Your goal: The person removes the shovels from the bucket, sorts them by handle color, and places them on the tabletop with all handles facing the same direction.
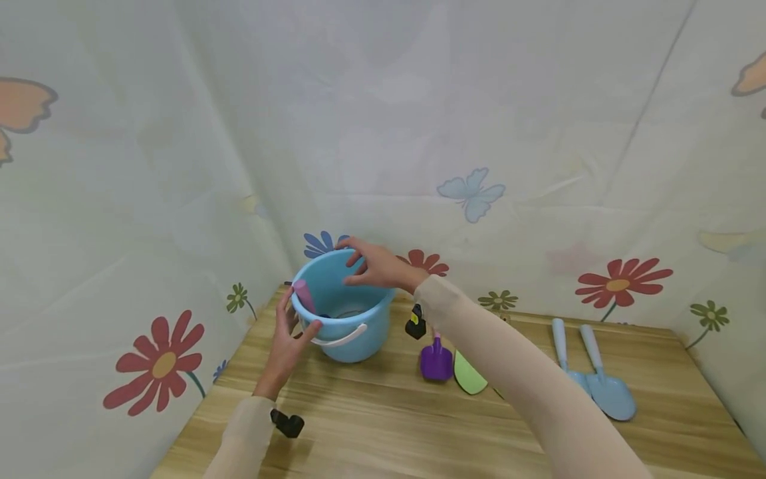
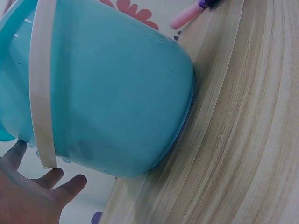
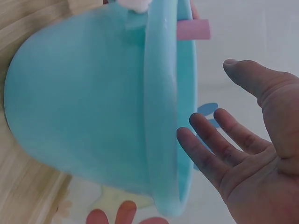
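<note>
A light blue bucket (image 1: 359, 339) with a white handle (image 1: 341, 339) stands upright on the wooden table. A pink cylindrical handle (image 1: 304, 295) leans against its inner left wall, its end sticking out above the rim in the right wrist view. Something small and dark lies at the bottom, mostly hidden. My left hand (image 1: 288, 339) rests against the bucket's near left side, thumb at the rim and fingers spread along the outer wall. Over the bucket's mouth, my right hand (image 1: 377, 265) hovers with fingers and thumb apart, holding nothing.
Right of the bucket lie a purple toy shovel (image 1: 437, 361) and a green shovel (image 1: 469, 374), partly covered by my right sleeve. Further right are two light blue shovels (image 1: 612, 397), overlapping. A flowered curtain (image 1: 383, 146) borders the wooden table (image 1: 359, 426).
</note>
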The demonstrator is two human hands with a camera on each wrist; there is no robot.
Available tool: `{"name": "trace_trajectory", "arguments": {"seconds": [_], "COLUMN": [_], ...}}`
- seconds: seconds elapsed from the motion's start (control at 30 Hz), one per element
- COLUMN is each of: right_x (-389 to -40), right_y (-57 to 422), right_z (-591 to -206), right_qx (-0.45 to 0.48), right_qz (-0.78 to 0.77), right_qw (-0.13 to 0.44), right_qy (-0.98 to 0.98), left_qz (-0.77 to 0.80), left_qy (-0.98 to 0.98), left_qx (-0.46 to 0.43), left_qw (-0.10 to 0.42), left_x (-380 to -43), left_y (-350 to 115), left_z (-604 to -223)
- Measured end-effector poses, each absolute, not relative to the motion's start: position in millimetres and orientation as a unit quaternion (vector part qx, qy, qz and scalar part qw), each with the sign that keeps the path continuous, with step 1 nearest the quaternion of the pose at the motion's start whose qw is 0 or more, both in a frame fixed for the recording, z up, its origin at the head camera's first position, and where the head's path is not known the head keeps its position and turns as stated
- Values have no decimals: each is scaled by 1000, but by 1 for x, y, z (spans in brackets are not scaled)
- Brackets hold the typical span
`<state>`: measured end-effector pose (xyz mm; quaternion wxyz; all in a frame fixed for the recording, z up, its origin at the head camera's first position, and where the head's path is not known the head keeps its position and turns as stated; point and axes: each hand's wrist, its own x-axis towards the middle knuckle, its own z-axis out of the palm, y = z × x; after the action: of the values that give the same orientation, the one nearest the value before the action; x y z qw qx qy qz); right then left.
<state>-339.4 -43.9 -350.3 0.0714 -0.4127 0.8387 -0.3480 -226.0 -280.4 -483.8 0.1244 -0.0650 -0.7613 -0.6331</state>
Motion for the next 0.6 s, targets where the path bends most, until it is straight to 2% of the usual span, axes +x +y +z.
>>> {"name": "trace_trajectory", "arguments": {"seconds": [0.33, 0.6], "right_x": [-334, -330], "right_y": [-76, -96], "right_z": [-363, -370], "right_qx": [-429, -429], "right_qz": [-346, -328], "right_qw": [83, 81], "right_qy": [830, 838], "left_qz": [-636, -639], "left_qy": [-757, -749], "left_qx": [-67, -86], "left_qw": [136, 155], "left_x": [-245, -249], "left_y": [-290, -285], "left_z": [-512, -517]}}
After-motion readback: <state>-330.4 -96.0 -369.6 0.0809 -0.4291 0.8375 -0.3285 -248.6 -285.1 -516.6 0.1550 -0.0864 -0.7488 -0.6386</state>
